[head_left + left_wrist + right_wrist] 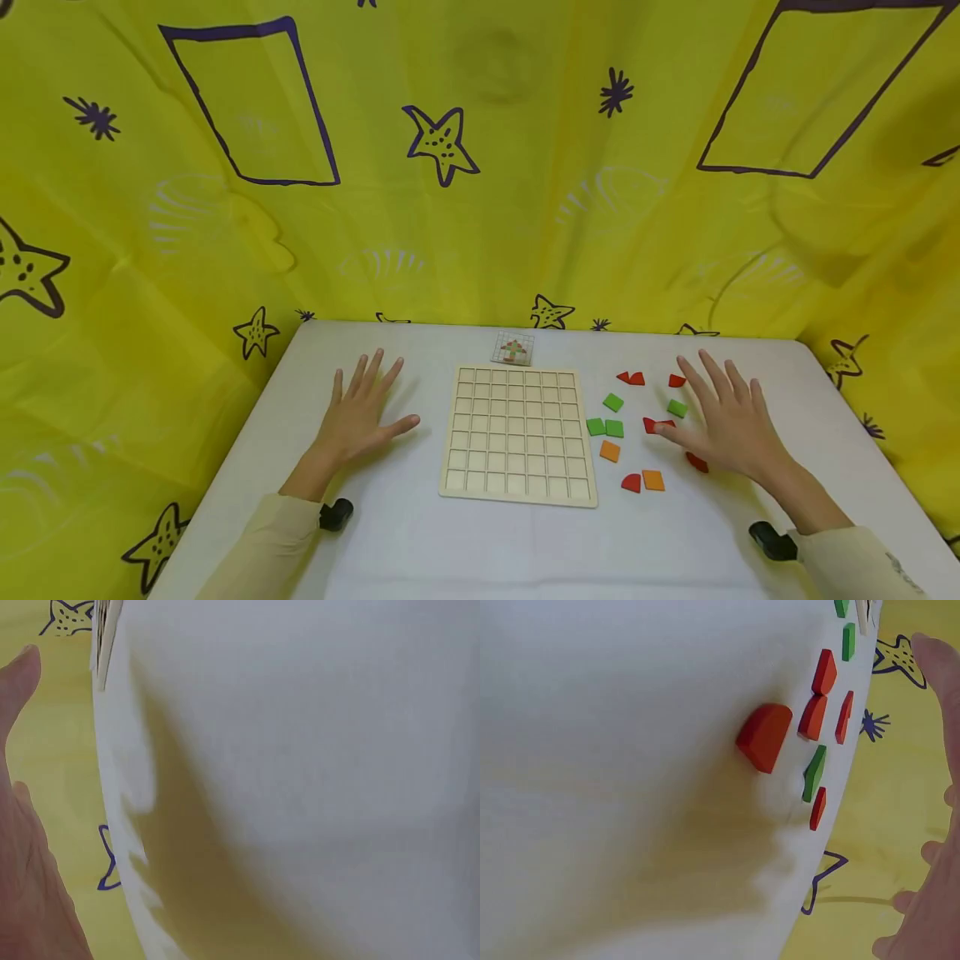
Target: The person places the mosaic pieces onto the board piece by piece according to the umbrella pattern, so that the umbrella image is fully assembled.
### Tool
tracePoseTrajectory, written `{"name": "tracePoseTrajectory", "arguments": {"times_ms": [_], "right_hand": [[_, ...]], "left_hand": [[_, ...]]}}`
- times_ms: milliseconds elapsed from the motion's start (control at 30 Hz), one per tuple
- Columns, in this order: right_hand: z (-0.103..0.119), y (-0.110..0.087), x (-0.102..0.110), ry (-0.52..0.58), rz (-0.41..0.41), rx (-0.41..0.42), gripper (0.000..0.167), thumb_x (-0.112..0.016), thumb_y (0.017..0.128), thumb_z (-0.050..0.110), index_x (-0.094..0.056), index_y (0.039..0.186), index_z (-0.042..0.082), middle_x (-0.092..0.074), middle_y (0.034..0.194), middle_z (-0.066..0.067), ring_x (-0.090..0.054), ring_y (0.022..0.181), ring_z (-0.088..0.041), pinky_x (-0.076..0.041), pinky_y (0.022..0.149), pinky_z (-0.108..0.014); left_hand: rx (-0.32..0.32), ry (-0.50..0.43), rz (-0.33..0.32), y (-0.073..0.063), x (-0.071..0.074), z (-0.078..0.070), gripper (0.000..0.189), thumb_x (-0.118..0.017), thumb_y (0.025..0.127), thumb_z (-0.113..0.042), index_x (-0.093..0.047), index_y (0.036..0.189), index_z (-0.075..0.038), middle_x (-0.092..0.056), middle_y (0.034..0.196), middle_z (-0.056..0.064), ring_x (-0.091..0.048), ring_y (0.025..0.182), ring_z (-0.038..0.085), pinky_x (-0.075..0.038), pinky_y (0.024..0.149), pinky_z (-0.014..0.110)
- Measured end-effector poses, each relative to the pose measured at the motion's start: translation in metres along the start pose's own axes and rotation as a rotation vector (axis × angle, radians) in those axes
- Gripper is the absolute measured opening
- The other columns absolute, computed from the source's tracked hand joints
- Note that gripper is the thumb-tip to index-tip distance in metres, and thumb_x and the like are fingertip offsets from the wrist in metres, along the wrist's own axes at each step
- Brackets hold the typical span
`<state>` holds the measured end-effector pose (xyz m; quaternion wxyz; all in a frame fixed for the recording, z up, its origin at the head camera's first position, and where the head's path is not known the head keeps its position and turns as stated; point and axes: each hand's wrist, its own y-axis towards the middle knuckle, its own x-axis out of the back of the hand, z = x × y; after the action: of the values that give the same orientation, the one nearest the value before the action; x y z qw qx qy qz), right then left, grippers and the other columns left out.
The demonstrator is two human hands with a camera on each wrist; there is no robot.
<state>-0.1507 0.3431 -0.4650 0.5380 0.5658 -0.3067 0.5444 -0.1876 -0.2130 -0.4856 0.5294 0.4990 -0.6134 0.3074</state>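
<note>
A pale wooden grid board (516,433) lies in the middle of the white table, its square cells bare. To its left my left hand (358,421) hovers over the table with fingers spread, holding nothing. My right hand (731,421) is spread likewise above the loose pieces at the right, also holding nothing. Among those pieces are green squares (613,402), orange squares (653,481) and red quarter-round pieces (632,482). One red piece (765,737) lies nearest below the right hand in the right wrist view. The left wrist view shows mostly white tabletop and the left hand's shadow.
Behind the board lies a small card (513,348) printed with a grid and a coloured figure. A yellow curtain (480,242) with starfish drawings hangs behind and beside the table (420,542). Each wrist wears a small black camera (336,514).
</note>
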Motion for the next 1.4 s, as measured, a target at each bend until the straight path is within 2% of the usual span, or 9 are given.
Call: {"name": "tracePoseTrajectory", "arguments": {"times_ms": [267, 467, 633, 733, 967, 1233, 1400], "right_hand": [[-0.005, 0.023, 0.006, 0.074, 0.038, 0.014, 0.109, -0.079, 0.082, 0.051, -0.019, 0.165, 0.016, -0.021, 0.164, -0.028, -0.026, 0.141, -0.059, -0.019, 0.107, -0.081], [-0.005, 0.039, 0.005, 0.156, 0.050, 0.022, 0.105, -0.081, 0.083, 0.046, -0.023, 0.164, 0.011, -0.022, 0.162, -0.031, -0.026, 0.141, -0.057, -0.024, 0.104, -0.081], [-0.001, 0.055, -0.002, 0.285, 0.134, -0.029, 0.097, -0.078, 0.088, 0.043, -0.026, 0.163, 0.010, -0.020, 0.163, -0.033, -0.023, 0.141, -0.062, -0.021, 0.102, -0.085], [0.000, 0.060, -0.005, 0.345, 0.184, -0.053, 0.093, -0.077, 0.090, 0.042, -0.027, 0.162, 0.009, -0.019, 0.163, -0.033, -0.020, 0.142, -0.063, -0.020, 0.101, -0.086], [-0.006, 0.073, -0.012, 0.456, 0.236, -0.062, 0.083, -0.078, 0.091, 0.039, -0.039, 0.156, 0.006, -0.025, 0.161, -0.033, -0.021, 0.145, -0.059, -0.019, 0.106, -0.082], [-0.006, 0.080, -0.029, 0.478, 0.315, -0.146, 0.071, -0.080, 0.089, 0.040, -0.053, 0.146, 0.007, -0.026, 0.162, -0.030, -0.020, 0.146, -0.057, -0.018, 0.108, -0.081], [-0.005, 0.081, -0.035, 0.466, 0.318, -0.165, 0.060, -0.080, 0.090, 0.034, -0.060, 0.139, 0.005, -0.030, 0.160, -0.031, -0.022, 0.145, -0.057, -0.019, 0.109, -0.080]], "left_hand": [[-0.051, -0.164, 0.045, 0.004, -0.009, -0.019, 0.098, -0.070, 0.088, -0.059, -0.025, 0.165, -0.017, -0.012, 0.171, 0.019, -0.008, 0.155, 0.046, 0.002, 0.118, 0.073], [-0.083, -0.295, 0.152, -0.001, -0.019, -0.033, 0.101, -0.070, 0.088, -0.059, -0.021, 0.166, -0.018, -0.009, 0.171, 0.017, -0.005, 0.156, 0.045, 0.002, 0.117, 0.074], [-0.093, -0.286, 0.203, -0.010, -0.023, -0.037, 0.109, -0.072, 0.081, -0.068, -0.021, 0.166, -0.023, -0.009, 0.172, 0.014, -0.004, 0.157, 0.041, 0.004, 0.117, 0.072], [-0.126, -0.268, 0.219, -0.012, -0.023, -0.038, 0.114, -0.075, 0.077, -0.071, -0.022, 0.166, -0.022, -0.010, 0.172, 0.015, -0.003, 0.157, 0.042, 0.006, 0.117, 0.073], [-0.172, -0.216, 0.233, -0.014, -0.025, -0.041, 0.122, -0.080, 0.069, -0.072, -0.026, 0.164, -0.019, -0.014, 0.170, 0.018, -0.005, 0.156, 0.045, 0.003, 0.116, 0.075], [-0.175, -0.217, 0.251, -0.017, -0.024, -0.043, 0.129, -0.085, 0.063, -0.072, -0.027, 0.164, -0.018, -0.012, 0.171, 0.019, -0.003, 0.156, 0.045, 0.004, 0.117, 0.073], [-0.182, -0.210, 0.261, -0.017, -0.025, -0.043, 0.132, -0.087, 0.061, -0.072, -0.027, 0.164, -0.017, -0.011, 0.170, 0.020, -0.003, 0.156, 0.046, 0.005, 0.117, 0.074]]}}
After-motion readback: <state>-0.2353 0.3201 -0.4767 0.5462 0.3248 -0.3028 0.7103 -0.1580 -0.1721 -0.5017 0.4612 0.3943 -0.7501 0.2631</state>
